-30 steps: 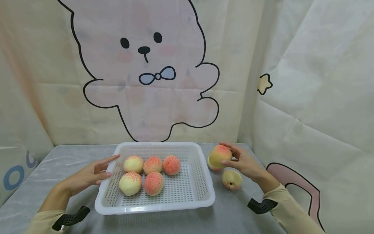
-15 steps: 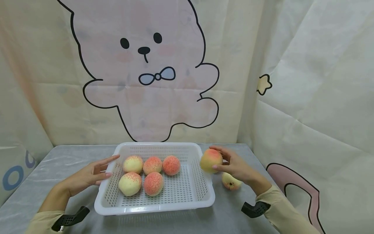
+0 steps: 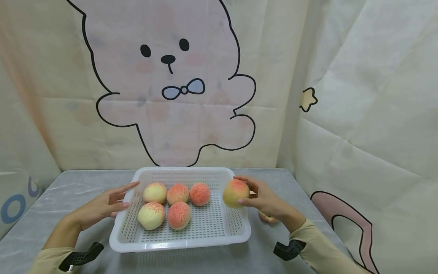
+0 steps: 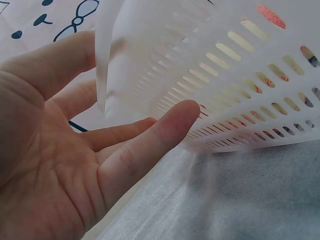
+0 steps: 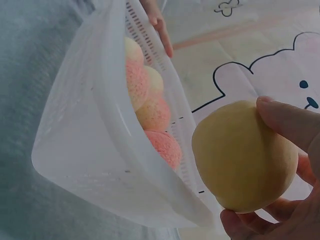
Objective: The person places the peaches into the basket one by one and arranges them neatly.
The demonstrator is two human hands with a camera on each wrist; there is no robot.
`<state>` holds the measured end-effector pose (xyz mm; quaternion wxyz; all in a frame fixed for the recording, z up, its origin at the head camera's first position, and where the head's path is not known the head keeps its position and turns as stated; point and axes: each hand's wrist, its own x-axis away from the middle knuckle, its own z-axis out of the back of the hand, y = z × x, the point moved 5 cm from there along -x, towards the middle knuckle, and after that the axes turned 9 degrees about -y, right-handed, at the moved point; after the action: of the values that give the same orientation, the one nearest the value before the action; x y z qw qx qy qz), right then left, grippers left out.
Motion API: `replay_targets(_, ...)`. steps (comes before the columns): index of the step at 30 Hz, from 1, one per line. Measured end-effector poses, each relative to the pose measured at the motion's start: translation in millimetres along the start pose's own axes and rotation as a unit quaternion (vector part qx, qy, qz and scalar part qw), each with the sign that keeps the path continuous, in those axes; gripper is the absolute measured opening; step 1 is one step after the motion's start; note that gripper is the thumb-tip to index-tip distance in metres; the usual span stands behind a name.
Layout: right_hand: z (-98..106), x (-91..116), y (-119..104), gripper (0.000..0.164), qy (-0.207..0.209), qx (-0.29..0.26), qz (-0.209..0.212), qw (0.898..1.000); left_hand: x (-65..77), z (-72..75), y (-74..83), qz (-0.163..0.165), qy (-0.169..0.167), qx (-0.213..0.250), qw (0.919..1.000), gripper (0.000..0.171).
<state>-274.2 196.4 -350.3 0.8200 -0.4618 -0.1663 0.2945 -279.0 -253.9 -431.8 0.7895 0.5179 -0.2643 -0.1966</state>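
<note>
A white perforated plastic basket stands on the table, with several yellow and red peaches in its left and middle part. My left hand rests at the basket's left rim, its fingers fairly straight. In the left wrist view the thumb lies along the outside of the basket wall. My right hand grips a larger yellow-red peach between thumb and fingers, held over the basket's right rim. In the right wrist view the peach's plain yellow side faces the camera.
To the right of the basket, a pale peach lies on the grey-covered table, mostly hidden under my right hand. Another peach behind that hand is almost wholly covered. A curtain with a cartoon bear hangs behind the table.
My right hand has carried the peach leftward and slightly down, from above the table's right side to the basket's right rim. The left hand and the basket have stayed in place.
</note>
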Motion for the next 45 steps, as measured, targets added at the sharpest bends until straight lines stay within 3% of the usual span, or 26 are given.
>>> replay_targets(7,-14.8,-7.9,-1.9,0.066,-0.014,-0.034,-0.007,0.999,0.3,-0.2,0.2,0.0,-0.001,0.004,1.0,0.069)
replay_targets(25,-44.4,-27.3,-3.3,0.062,-0.049,-0.039,0.018,0.998,-0.2,-0.3,0.2,0.002,0.002,0.0,1.0,0.069)
replay_targets(32,-53.3,-33.3,0.1,0.062,-0.054,-0.036,-0.004,0.998,0.3,0.3,-0.8,0.003,0.004,-0.001,1.0,0.07)
replay_targets(38,-63.1,-40.3,-0.3,0.065,-0.064,-0.044,0.0,0.997,0.3,0.9,-1.7,0.007,0.006,-0.002,1.0,0.069)
replay_targets(45,-69.6,-46.5,0.5,0.068,-0.051,-0.034,-0.018,0.998,0.4,0.0,-0.6,0.002,0.002,0.001,1.0,0.069)
